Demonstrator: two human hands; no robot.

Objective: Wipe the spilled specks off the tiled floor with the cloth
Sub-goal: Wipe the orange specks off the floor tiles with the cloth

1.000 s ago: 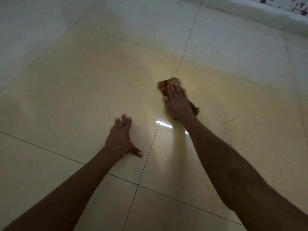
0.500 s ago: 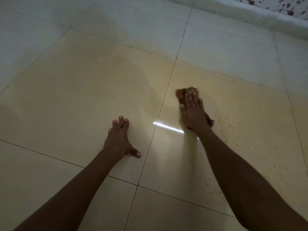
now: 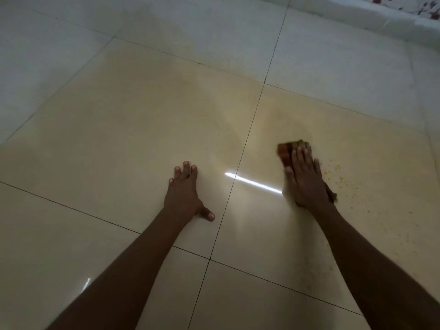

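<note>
A small brown-and-orange cloth (image 3: pixel 289 148) lies flat on the glossy cream tiled floor (image 3: pixel 133 110), pressed down under my right hand (image 3: pixel 306 181). Only the cloth's far end and a corner by my wrist show. Yellow-orange specks (image 3: pixel 340 179) are scattered on the tile just right of that hand, with fainter ones trailing toward the lower right. My left hand (image 3: pixel 184 194) rests palm-down on the neighbouring tile to the left, fingers spread and holding nothing.
Dark grout lines (image 3: pixel 247 136) divide the large tiles. A white raised ledge (image 3: pixel 371 20) with patterned fabric above it runs along the top right. A bright light streak (image 3: pixel 252 183) reflects on the floor between my hands.
My right hand has slid the cloth to the right and toward me, up against the specks. My left hand has stayed planted on the floor.
</note>
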